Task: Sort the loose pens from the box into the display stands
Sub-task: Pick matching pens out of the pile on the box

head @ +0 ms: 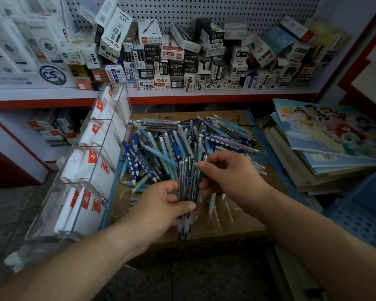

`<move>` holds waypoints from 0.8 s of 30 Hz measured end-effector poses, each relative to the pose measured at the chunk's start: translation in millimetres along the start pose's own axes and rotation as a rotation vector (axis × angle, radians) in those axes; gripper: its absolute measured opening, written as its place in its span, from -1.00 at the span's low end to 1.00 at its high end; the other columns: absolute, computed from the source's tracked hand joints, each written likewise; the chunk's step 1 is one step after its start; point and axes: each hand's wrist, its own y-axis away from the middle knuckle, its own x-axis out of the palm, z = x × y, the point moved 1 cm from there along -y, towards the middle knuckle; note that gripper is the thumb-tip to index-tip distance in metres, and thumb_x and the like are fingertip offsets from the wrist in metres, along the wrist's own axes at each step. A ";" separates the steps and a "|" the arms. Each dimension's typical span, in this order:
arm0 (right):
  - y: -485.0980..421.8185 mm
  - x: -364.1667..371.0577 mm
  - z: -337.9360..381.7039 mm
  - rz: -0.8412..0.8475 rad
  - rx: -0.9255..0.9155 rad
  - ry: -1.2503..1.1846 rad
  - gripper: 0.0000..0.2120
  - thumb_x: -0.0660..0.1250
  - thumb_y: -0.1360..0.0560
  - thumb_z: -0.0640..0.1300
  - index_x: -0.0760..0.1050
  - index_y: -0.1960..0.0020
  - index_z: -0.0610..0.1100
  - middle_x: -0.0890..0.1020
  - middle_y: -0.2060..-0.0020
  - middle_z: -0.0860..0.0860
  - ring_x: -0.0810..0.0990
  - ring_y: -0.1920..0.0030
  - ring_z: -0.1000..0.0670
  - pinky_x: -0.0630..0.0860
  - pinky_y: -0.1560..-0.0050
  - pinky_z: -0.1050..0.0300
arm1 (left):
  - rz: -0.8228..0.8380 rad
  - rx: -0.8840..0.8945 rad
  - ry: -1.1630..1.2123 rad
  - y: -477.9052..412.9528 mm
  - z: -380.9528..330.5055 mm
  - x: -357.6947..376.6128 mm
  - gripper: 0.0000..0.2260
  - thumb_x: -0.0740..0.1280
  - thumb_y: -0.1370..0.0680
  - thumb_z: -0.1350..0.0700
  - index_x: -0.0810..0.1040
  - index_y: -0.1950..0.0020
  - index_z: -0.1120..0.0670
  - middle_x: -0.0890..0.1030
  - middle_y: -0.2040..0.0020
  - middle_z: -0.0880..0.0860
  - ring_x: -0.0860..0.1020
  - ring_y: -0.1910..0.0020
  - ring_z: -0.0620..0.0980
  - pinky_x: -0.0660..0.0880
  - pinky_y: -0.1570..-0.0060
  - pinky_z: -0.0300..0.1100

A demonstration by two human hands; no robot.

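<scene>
A heap of loose blue, teal and grey pens (182, 144) lies on top of a flat cardboard box (215, 231). My left hand (161, 205) grips a bundle of dark translucent pens (186, 192), held upright over the box's near half. My right hand (230, 172) pinches one dark pen (204, 161) at the top of that bundle. To the left a clear acrylic display stand (89, 166) leans back, with several compartments lined with white and red cards and no pens visible inside.
A shelf (204, 95) behind the box is piled with small pen cartons against a pegboard. Stacked colouring books and notebooks (326, 144) sit to the right, with a blue perforated crate (360, 218) below them. Tiled floor lies at the left.
</scene>
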 end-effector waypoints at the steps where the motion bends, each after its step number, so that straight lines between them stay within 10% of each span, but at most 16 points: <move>1: -1.7 1.4 -0.8 0.006 0.008 -0.009 -0.83 0.40 -0.60 -0.13 0.57 0.01 -0.27 0.66 0.32 -0.13 0.70 0.28 -0.12 0.67 0.22 0.03 | -0.005 0.007 -0.004 -1.0 0.7 -0.5 -0.74 0.38 -0.56 0.35 0.59 -0.21 0.13 0.75 0.04 0.13 0.73 0.00 0.07 0.63 -0.08 0.10; 8: -9.4 3.6 -2.6 0.049 0.006 -0.060 -0.82 0.39 -0.60 -0.11 0.60 -0.02 -0.25 0.69 0.19 -0.19 0.69 0.25 -0.12 0.66 0.18 0.04 | -0.079 0.063 0.048 -2.1 2.8 -3.6 -0.75 0.35 -0.55 0.42 0.60 -0.16 0.17 0.75 0.07 0.11 0.73 0.08 0.02 0.63 0.19 -0.25; 15: -21.3 -19.6 -18.4 -0.069 -0.083 0.627 -0.92 0.43 -0.57 -0.10 0.59 0.09 0.03 0.66 0.22 0.06 0.65 0.23 0.10 0.61 0.18 0.18 | -0.234 0.059 0.068 -0.5 4.0 -20.6 -0.80 0.37 -0.57 0.36 0.62 -0.12 0.11 0.75 0.07 0.05 0.74 0.08 0.00 0.66 0.10 -0.10; 24: -33.5 -6.8 -23.9 -0.095 -0.122 0.746 -0.89 0.45 -0.54 0.02 0.56 0.01 0.02 0.60 0.18 0.07 0.60 0.18 0.06 0.64 0.14 0.06 | -0.263 0.080 0.110 10.5 3.9 -27.8 -0.77 0.39 -0.57 0.32 0.60 -0.20 0.13 0.75 0.04 0.04 0.73 0.07 -0.01 0.66 0.04 -0.04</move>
